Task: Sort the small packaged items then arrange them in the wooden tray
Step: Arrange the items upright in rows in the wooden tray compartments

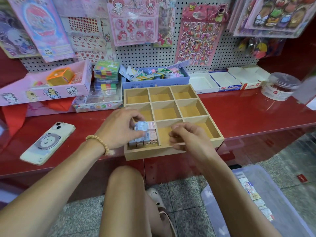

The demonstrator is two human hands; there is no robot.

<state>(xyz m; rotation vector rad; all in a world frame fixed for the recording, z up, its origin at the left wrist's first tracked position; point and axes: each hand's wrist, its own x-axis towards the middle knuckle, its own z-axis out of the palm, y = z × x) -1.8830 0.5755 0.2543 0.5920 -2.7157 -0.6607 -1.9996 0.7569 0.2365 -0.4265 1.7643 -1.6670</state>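
Observation:
A wooden tray (202,106) with nine compartments lies on the red shelf. Its near-left compartment holds several small packaged items, blue ones (140,132) on the left and pink ones (152,132) on the right. My left hand (119,129) is over that compartment, fingers curled round a blue packaged item at the top of the stack. My right hand (186,135) hovers over the near-middle compartment with fingers loosely curled; nothing shows in it. The other compartments are bare.
A phone (47,142) lies on the red shelf to the left. Behind the tray stand a blue box of clips (153,81), stacked colourful cases (106,74), a pink box (44,89), white boxes (222,81) and a clear jar (280,86). A plastic bin (266,202) sits on the floor at right.

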